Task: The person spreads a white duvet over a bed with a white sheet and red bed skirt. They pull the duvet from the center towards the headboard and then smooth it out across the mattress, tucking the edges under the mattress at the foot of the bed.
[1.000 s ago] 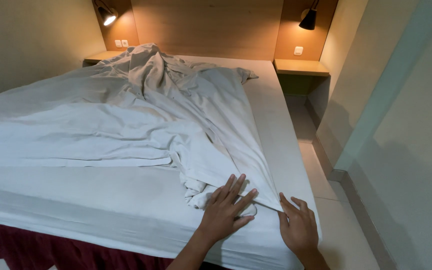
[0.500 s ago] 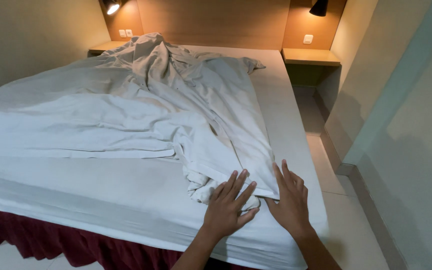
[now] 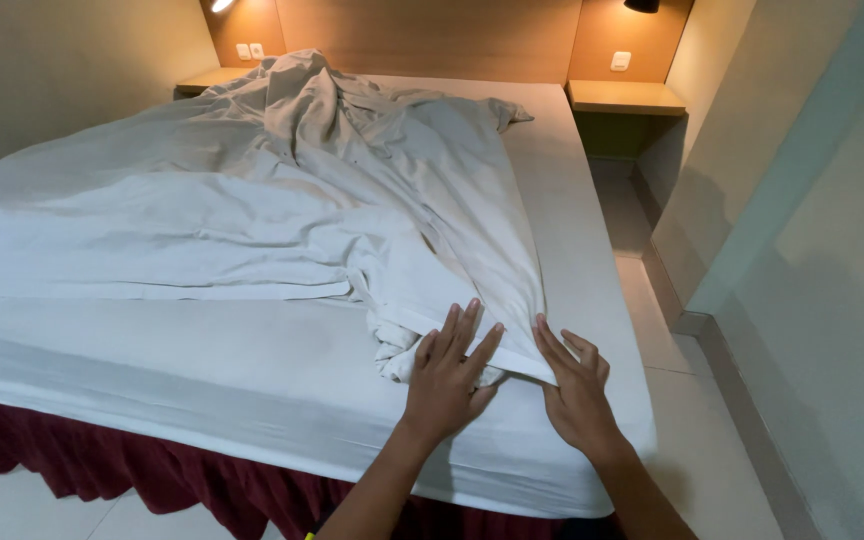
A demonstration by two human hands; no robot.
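A crumpled white sheet [image 3: 252, 200] lies spread over a bed with a white mattress [image 3: 202, 370]. Its near corner is bunched into folds close to the bed's front right corner. My left hand [image 3: 449, 372] rests flat, fingers spread, on that bunched corner. My right hand [image 3: 574, 385] lies beside it at the sheet's edge, its fingertips touching or slipping under the hem. Neither hand has closed around the cloth.
A dark red bed skirt [image 3: 152, 470] hangs below the mattress. A wooden headboard [image 3: 422, 35] and two small wall shelves, the left shelf [image 3: 207, 78] and the right shelf [image 3: 624, 97], stand at the back. A narrow tiled aisle [image 3: 692, 400] runs between the bed and the right wall [image 3: 812, 250].
My right hand has moved from the mattress edge leftward and up to the sheet's corner, next to my left hand. The view has dipped slightly lower and closer.
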